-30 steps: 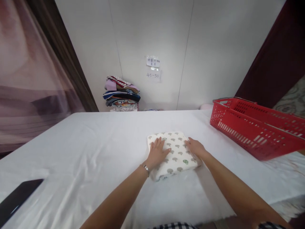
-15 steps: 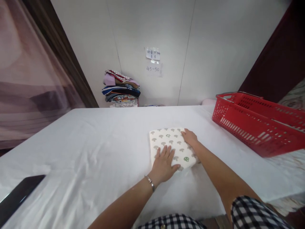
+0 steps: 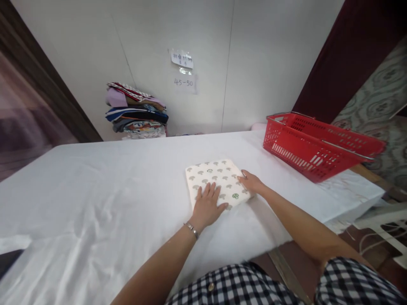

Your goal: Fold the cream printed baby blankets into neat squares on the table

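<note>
A folded white cloth (image 3: 224,178) with grey mushroom prints and a couple of green ones lies flat on the white-covered table (image 3: 133,178). My left hand (image 3: 208,206) rests palm down on its near left part, fingers stretched out and slightly spread. At the cloth's right edge is my right hand (image 3: 251,182), its thumb on top and its fingers curled at the side, gripping the edge. Part of those fingers is hidden.
A red plastic basket (image 3: 295,148) with metal handles stands at the table's back right. Beyond the far edge is a stack of folded clothes (image 3: 138,112) against the wall. Paper signs (image 3: 183,82) hang above. A dark flat object (image 3: 9,260) lies at the near left.
The view has swung to the right, so everything appears further left. My right hand has slid from the cloth's far right corner down along its right edge. My left hand stays flat on it.
</note>
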Action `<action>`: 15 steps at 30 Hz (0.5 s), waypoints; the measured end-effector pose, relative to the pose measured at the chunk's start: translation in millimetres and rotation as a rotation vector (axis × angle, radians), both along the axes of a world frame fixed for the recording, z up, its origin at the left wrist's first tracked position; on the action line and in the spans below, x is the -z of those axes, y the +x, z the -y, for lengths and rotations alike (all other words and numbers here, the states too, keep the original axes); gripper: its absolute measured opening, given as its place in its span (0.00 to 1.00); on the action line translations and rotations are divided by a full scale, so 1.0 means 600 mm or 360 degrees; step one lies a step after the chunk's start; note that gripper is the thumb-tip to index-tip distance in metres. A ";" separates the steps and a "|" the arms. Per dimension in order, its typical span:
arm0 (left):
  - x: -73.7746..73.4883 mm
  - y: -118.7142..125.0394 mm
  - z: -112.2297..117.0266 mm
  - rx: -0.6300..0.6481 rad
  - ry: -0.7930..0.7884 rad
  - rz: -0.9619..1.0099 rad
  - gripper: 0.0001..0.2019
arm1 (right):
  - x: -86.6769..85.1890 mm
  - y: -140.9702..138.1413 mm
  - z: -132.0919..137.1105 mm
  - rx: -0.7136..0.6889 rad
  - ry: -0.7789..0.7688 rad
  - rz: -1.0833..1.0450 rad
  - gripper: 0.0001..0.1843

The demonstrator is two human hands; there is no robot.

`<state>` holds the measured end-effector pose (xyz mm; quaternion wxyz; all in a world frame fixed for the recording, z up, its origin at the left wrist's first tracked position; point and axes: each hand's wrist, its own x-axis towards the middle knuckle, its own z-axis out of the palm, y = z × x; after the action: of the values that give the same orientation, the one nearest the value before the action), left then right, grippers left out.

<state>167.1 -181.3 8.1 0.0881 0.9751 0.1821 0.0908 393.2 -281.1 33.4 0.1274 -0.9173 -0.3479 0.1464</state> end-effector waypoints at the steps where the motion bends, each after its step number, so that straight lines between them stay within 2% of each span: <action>1: 0.001 0.001 0.000 0.0002 0.0016 0.0011 0.35 | 0.001 -0.010 0.010 0.0007 -0.0015 0.0022 0.31; 5: 0.001 0.000 0.000 0.0004 -0.0028 0.0087 0.33 | 0.001 -0.041 0.027 0.0009 -0.0054 0.0138 0.26; 7: -0.003 -0.005 -0.002 -0.0001 -0.0139 0.0149 0.30 | 0.001 -0.047 0.027 0.0011 -0.0060 0.0183 0.26; 9: -0.006 -0.015 -0.009 -0.0102 -0.0284 0.0274 0.26 | 0.001 -0.048 0.027 0.0022 -0.0052 0.0219 0.26; 12: -0.008 -0.036 -0.030 -0.0524 -0.0555 0.0532 0.24 | 0.006 -0.040 0.030 0.0095 -0.0023 0.0183 0.28; 15: -0.010 -0.053 -0.057 -0.0981 -0.1109 0.0640 0.27 | 0.012 -0.028 0.030 0.0175 0.0065 -0.0060 0.32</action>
<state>135.3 -147.4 14.4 0.4107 0.7520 0.4603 0.2324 376.4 -299.0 26.5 0.1604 -0.9293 -0.2973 0.1493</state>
